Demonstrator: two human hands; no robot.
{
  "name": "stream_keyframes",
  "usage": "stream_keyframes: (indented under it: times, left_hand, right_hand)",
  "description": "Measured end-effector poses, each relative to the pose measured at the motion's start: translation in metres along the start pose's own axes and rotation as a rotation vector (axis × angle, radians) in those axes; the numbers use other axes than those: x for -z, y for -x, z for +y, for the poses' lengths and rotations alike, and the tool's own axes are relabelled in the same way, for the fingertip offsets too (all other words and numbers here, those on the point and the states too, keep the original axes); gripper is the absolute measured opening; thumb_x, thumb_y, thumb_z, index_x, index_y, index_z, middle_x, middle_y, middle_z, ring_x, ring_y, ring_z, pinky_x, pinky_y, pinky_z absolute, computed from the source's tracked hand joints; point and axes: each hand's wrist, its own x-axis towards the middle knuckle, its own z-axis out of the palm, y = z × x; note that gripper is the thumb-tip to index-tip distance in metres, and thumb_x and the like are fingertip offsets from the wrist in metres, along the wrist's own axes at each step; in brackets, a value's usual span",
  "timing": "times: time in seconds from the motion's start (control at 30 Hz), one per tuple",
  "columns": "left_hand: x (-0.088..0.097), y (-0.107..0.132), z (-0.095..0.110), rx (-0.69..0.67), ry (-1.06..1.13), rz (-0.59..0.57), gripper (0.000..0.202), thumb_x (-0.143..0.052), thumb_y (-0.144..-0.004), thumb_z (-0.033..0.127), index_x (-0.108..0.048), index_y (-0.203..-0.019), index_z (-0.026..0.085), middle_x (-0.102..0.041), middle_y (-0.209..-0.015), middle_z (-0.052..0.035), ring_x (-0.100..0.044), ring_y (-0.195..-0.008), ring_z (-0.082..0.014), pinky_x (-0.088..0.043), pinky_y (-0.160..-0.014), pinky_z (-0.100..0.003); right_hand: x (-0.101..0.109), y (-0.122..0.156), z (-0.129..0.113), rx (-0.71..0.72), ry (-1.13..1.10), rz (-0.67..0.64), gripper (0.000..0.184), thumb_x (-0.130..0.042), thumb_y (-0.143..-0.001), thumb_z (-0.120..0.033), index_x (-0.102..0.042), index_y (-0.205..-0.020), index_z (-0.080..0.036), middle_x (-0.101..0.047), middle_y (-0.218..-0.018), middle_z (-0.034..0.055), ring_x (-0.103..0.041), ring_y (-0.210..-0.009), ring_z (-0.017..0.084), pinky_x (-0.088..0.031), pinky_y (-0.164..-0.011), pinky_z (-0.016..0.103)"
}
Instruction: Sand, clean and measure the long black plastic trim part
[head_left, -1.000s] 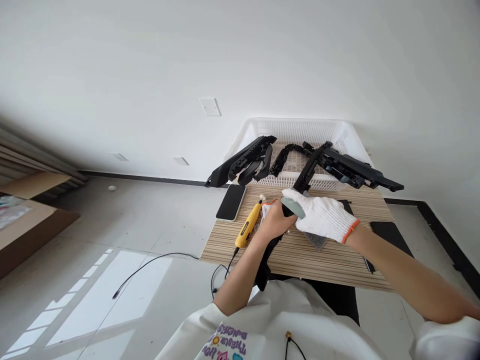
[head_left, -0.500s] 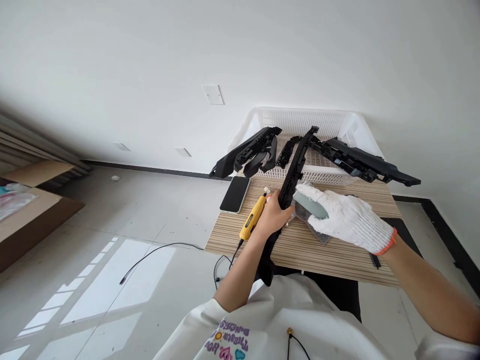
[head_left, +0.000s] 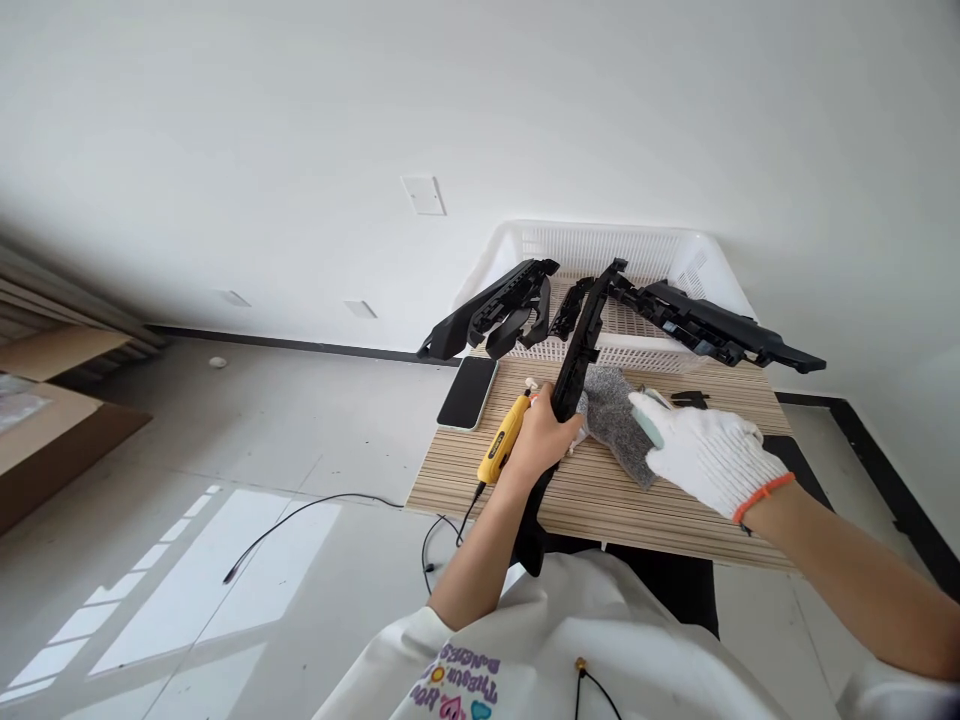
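Note:
My bare left hand [head_left: 546, 432] is closed around the middle of a long black plastic part [head_left: 579, 352], which slants from my lap up over the wooden table [head_left: 600, 500] to the basket. My right hand [head_left: 705, 452], in a white knit glove with an orange cuff, holds a small grey-green tool [head_left: 649, 422] over the table, just right of the part. A grey speckled glove [head_left: 618, 420] lies flat on the table between my two hands.
A white mesh basket [head_left: 697, 262] at the table's far edge holds several long black plastic parts [head_left: 712, 326]. A yellow rotary tool [head_left: 504, 442] with a black cord and a phone [head_left: 469, 390] lie at the table's left. Cardboard boxes [head_left: 45, 420] stand far left on the floor.
The black part swung from leaning right to standing nearly straight up toward the basket. My gloved right hand drew back to the right off the part, uncovering the grey glove.

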Motion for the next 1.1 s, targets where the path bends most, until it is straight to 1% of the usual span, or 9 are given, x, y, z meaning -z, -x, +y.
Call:
stream_keyframes:
  times: [0.13,0.23,0.37,0.53,0.67,0.77,0.87,0.97,1.1]
  left_hand:
    - [0.0,0.005,0.008,0.025,-0.06,0.014,0.019,-0.063,-0.082,0.026,-0.054,-0.098,0.023,-0.06,-0.067,0.0017,-0.06,-0.057,-0.0159,-0.041,-0.054,-0.024]
    - [-0.001,0.01,0.014,0.06,-0.08,0.014,0.024,-0.064,-0.083,0.027,-0.054,-0.104,0.023,-0.064,-0.074,-0.002,-0.063,-0.063,-0.02,-0.044,-0.057,-0.027]
    - [-0.003,0.014,0.016,0.041,-0.118,0.033,0.035,-0.067,-0.083,0.028,-0.054,-0.115,0.023,-0.067,-0.086,-0.007,-0.068,-0.081,-0.0271,-0.049,-0.068,-0.032]
    - [-0.002,0.017,0.011,0.014,-0.143,0.026,0.039,-0.066,-0.083,0.026,-0.053,-0.12,0.021,-0.067,-0.083,-0.0082,-0.068,-0.082,-0.0309,-0.049,-0.069,-0.036]
    - [0.0,0.021,0.01,-0.111,-0.108,0.0,0.054,-0.065,-0.079,0.016,-0.049,-0.13,0.019,-0.069,-0.094,-0.0107,-0.068,-0.089,-0.0306,-0.05,-0.075,-0.035]
    - [0.0,0.022,0.013,-0.034,-0.106,-0.004,0.049,-0.067,-0.078,0.018,-0.051,-0.125,0.02,-0.068,-0.09,-0.0093,-0.067,-0.085,-0.0296,-0.049,-0.072,-0.034]
    - [-0.002,0.022,0.015,0.031,-0.089,0.01,0.042,-0.067,-0.081,0.022,-0.053,-0.121,0.023,-0.066,-0.086,-0.007,-0.066,-0.08,-0.0278,-0.048,-0.071,-0.034]
    - [-0.005,0.022,0.016,0.057,-0.099,0.01,0.044,-0.066,-0.083,0.025,-0.052,-0.125,0.024,-0.065,-0.083,-0.0061,-0.065,-0.078,-0.0272,-0.048,-0.071,-0.034]
    - [-0.008,0.024,0.014,0.062,-0.171,0.004,0.041,-0.063,-0.085,0.027,-0.053,-0.125,0.024,-0.061,-0.079,-0.0053,-0.064,-0.079,-0.0282,-0.047,-0.071,-0.034]
  right_hand:
    - [0.003,0.0,-0.003,-0.018,0.003,0.284,0.069,-0.038,-0.098,-0.044,-0.015,-0.163,-0.041,-0.07,-0.096,0.0125,-0.069,-0.077,0.03,-0.046,-0.062,0.035]
    - [0.01,-0.009,-0.013,0.032,-0.066,0.443,0.071,-0.033,-0.099,-0.051,-0.005,-0.163,-0.041,-0.069,-0.115,0.0113,-0.068,-0.081,0.026,-0.045,-0.063,0.032]
    - [0.013,-0.028,-0.028,0.112,-0.138,0.401,0.075,-0.036,-0.098,-0.052,-0.001,-0.163,-0.04,-0.069,-0.117,0.01,-0.068,-0.084,0.025,-0.047,-0.066,0.031]
    - [-0.002,-0.035,-0.044,0.12,-0.095,0.322,0.075,-0.034,-0.099,-0.05,-0.002,-0.164,-0.034,-0.069,-0.1,0.0119,-0.069,-0.078,0.026,-0.047,-0.064,0.031]
    - [-0.016,-0.026,-0.043,0.222,-0.149,0.298,0.072,-0.038,-0.098,-0.05,-0.009,-0.163,-0.039,-0.071,-0.101,0.0073,-0.069,-0.08,0.024,-0.048,-0.067,0.031]
    - [-0.016,-0.024,-0.036,0.249,-0.155,0.291,0.073,-0.041,-0.097,-0.052,-0.011,-0.162,-0.043,-0.072,-0.108,0.0066,-0.07,-0.085,0.024,-0.048,-0.069,0.03]
    - [-0.015,-0.028,-0.031,0.229,-0.118,0.303,0.071,-0.043,-0.096,-0.054,-0.012,-0.161,-0.049,-0.07,-0.115,0.0064,-0.07,-0.085,0.024,-0.047,-0.067,0.029]
    - [-0.015,-0.035,-0.028,0.193,-0.082,0.337,0.067,-0.039,-0.098,-0.055,-0.012,-0.16,-0.051,-0.068,-0.109,0.0065,-0.068,-0.076,0.021,-0.044,-0.063,0.028]
    - [-0.013,-0.042,-0.017,0.089,-0.102,0.5,0.062,-0.028,-0.102,-0.057,-0.015,-0.162,-0.046,-0.064,-0.121,0.0103,-0.065,-0.078,0.021,-0.046,-0.064,0.03]
